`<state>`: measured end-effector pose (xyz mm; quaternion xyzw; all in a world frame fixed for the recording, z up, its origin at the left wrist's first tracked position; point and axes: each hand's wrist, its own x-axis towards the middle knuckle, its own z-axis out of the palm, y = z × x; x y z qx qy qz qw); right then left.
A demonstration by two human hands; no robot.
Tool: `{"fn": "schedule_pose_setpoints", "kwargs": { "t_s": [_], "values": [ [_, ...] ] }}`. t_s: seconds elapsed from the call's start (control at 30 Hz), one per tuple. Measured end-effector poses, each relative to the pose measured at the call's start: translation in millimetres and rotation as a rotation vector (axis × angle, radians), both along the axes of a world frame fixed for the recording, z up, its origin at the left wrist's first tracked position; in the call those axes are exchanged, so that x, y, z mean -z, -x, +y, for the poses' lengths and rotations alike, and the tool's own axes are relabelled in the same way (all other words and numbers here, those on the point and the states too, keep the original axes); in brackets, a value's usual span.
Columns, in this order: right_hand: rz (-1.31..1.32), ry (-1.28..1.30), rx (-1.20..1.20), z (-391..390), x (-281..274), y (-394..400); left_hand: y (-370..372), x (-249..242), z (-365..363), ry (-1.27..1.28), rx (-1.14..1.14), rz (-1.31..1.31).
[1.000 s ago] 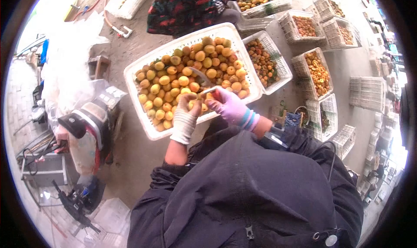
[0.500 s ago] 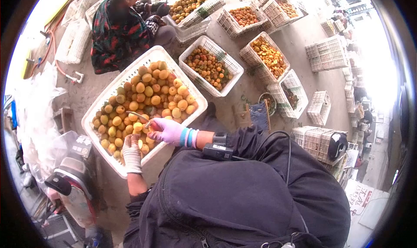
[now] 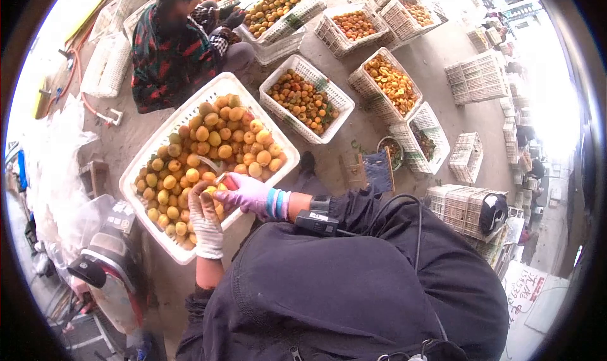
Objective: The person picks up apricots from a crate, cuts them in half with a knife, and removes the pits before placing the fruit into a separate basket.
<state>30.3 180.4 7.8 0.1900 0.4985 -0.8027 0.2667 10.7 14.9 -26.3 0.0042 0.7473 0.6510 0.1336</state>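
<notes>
A white crate (image 3: 169, 248) full of yellow-orange fruit (image 3: 225, 151) lies in front of me. Over its near side, my left hand (image 3: 206, 226), in a white glove with bare fingertips, is closed around a yellow fruit (image 3: 212, 189). Touching the same fruit is my right hand (image 3: 250, 195), in a lilac glove with blue bands at the wrist. Its fingers also grip a curved knife (image 3: 210, 164), whose pale blade points up and left over the crate. The fruit is partly hidden by my fingers.
A co-worker (image 3: 169, 51) in a patterned coat sits beyond the crate at the upper left. More fruit crates (image 3: 340, 122) stand to the right. A small stool (image 3: 378, 170) is near a round basket (image 3: 399, 147). A scooter (image 3: 115, 279) stands at the lower left.
My left hand has moved up and right, closer to my right hand, and the two now meet at the fruit. The knife has shifted slightly right and its blade is tilted more steeply.
</notes>
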Motion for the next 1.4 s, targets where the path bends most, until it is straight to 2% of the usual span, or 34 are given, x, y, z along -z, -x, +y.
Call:
{"fn": "schedule_pose_setpoints", "kwargs": {
  "t_s": [0.1,0.2,0.33,0.4,0.43,0.47,0.5,0.53,0.57,0.6,0.63,0.67,0.7,0.73,0.83,0.9,0.93,1.0,1.03,1.07,1.1,1.17,1.23,1.3,1.33,1.4],
  "values": [
    [0.009,0.076,0.088,13.5,3.6,-3.7,-4.3,-6.1,23.0,0.099,0.135,0.161],
    [0.029,0.12,0.146,27.7,7.0,-9.8,-7.3,-35.4,53.0,-0.045,0.218,0.025],
    [-0.017,0.176,0.155,63.4,26.4,-23.7,-9.3,-77.2,92.9,-0.249,0.368,-0.303],
    [-0.003,0.172,0.245,75.1,29.3,-31.5,-10.2,-58.4,108.6,-0.312,0.544,-0.21],
    [-0.05,0.332,0.28,86.7,32.1,-42.5,-9.4,-50.1,116.2,-0.308,0.552,-0.211],
    [-0.095,0.493,0.312,98.6,35.8,-51.5,-7.1,-36.6,122.9,-0.003,0.718,0.085],
    [-0.105,0.507,0.307,109.9,40.7,-57.0,-5.9,-22.7,130.6,0.308,0.862,0.386],
    [-0.102,0.513,0.313,121.4,36.0,-59.1,-5.0,-21.5,144.9,0.209,0.897,0.272],
    [-0.102,0.544,0.362,132.4,30.6,-62.1,-6.6,-23.8,154.1,0.214,0.905,0.271],
    [-0.104,0.576,0.41,145.3,26.6,-66.1,-12.3,-28.5,163.7,0.05,0.866,0.064],
    [-0.137,0.599,0.347,163.9,50.6,-74.9,-16.2,-41.6,178.3,-0.111,0.815,-0.143],
    [-0.148,0.644,0.421,182.0,47.1,-80.0,-17.3,-48.0,190.5,-0.27,0.754,-0.349],
    [-0.154,0.643,0.51,201.4,51.7,-87.9,-9.7,-46.2,199.6,-0.206,0.694,-0.174],
    [-0.163,0.641,0.596,222.6,61.1,-97.1,-6.6,-40.7,201.3,-0.199,0.698,-0.178],
    [-0.24,0.538,0.881,309.7,102.7,-123.9,-8.7,-12.5,193.4,-0.117,0.466,-0.24],
    [-0.228,0.322,1.111,389.6,108.8,-134.4,-13.1,-11.2,194.4,-0.106,0.392,-0.317],
    [-0.095,0.284,1.15,435.9,108.3,-138.1,-15.3,-15.6,186.2,-0.098,0.312,-0.381],
    [-0.1,0.167,1.263,556.0,141.2,-141.2,-22.2,-13.3,171.2,0.213,0.299,-0.33],
    [0.029,-0.232,1.199,591.5,124.0,-132.2,-24.1,-18.4,169.8,0.373,0.293,-0.305],
    [0.153,-0.521,0.95,670.3,161.2,-158.5,-32.7,11.4,146.8,0.34,0.267,-0.299],
    [0.126,-0.595,0.98,725.5,172.6,-160.2,-33.3,3.4,146.7,0.371,0.268,-0.334],
    [-0.077,-0.515,1.277,796.8,167.3,-155.9,-38.9,2.2,137.8,0.327,0.131,-0.417],
    [-0.204,-0.568,1.417,831.7,164.5,-156.2,-38.6,11.3,118.0,0.3,0.069,-0.446],
    [-0.27,-0.612,1.42,829.3,165.2,-155.7,-32.8,28.4,94.8,0.52,0.114,-0.392],
    [-0.268,-0.618,1.364,813.8,167.6,-154.5,-28.7,41.5,84.5,0.515,0.104,-0.395],
    [-0.171,-0.514,1.143,758.4,182.1,-161.1,-15.4,64.9,68.9,0.687,0.085,-0.33]
  ]
}}
